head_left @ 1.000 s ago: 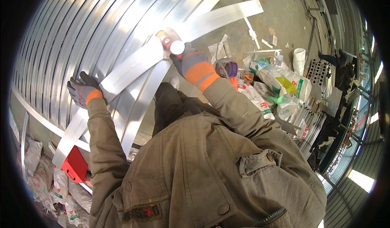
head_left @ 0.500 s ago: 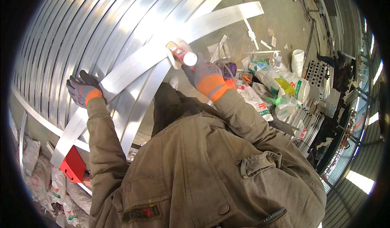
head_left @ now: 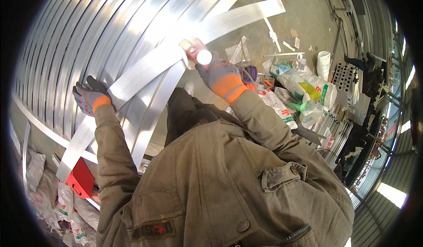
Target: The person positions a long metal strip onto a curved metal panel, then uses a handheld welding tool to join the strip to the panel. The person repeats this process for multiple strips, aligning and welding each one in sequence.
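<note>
My right hand (head_left: 221, 78), in a grey and orange glove, is closed round a red angle grinder (head_left: 193, 52) with a pale round disc. The disc is over a flat silver metal bar (head_left: 147, 72), near its middle; glare hides whether they touch. That bar lies slantwise across a row of parallel metal bars (head_left: 92, 40). My left hand (head_left: 91, 96), gloved alike, lies at the bar's left edge with fingers spread, its wrist over the bar. Another metal bar (head_left: 157, 98) runs beneath, toward my body.
White and green plastic bags (head_left: 304, 86) and scraps litter the floor at right, beside a perforated grey panel (head_left: 344, 77) and thin metal rods (head_left: 332, 134). A red box (head_left: 81, 178) and bulging sacks (head_left: 44, 189) are at lower left. A purple item (head_left: 250, 74) is behind my right hand.
My right hand and the grinder have shifted slightly away from me and a little left. My left hand stays in place on the bar.
</note>
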